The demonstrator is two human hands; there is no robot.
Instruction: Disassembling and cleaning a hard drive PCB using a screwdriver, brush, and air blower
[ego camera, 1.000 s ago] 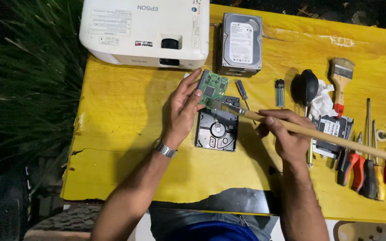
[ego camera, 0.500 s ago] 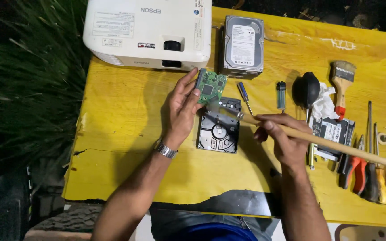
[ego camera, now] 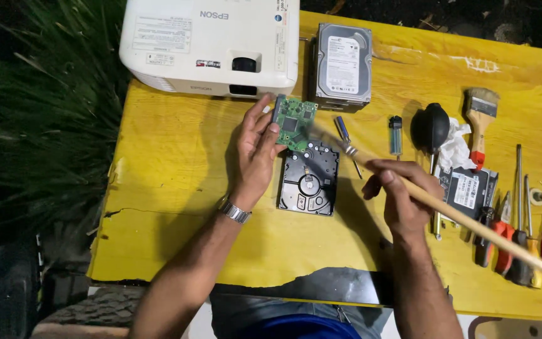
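My left hand (ego camera: 255, 150) holds a small green circuit board (ego camera: 296, 122) by its left edge, tilted up just beyond a black hard drive (ego camera: 308, 182) that lies flat on the yellow table (ego camera: 170, 188). My right hand (ego camera: 403, 194) grips a long brush with a wooden handle (ego camera: 472, 223). The handle runs off to the lower right. Its blurred bristle end (ego camera: 327, 138) is at the lower right edge of the circuit board, above the drive.
A white projector (ego camera: 211, 44) and a silver hard drive (ego camera: 344, 63) stand at the back. To the right lie a small screwdriver (ego camera: 346, 135), a lighter (ego camera: 396, 135), a black air blower (ego camera: 433, 129), a paintbrush (ego camera: 479, 122), another drive (ego camera: 468, 188) and several screwdrivers and pliers (ego camera: 522, 238). Plants (ego camera: 45, 125) grow at the left.
The brush tip has shifted slightly up from over the black drive toward the circuit board. My left hand keeps the board in nearly the same place.
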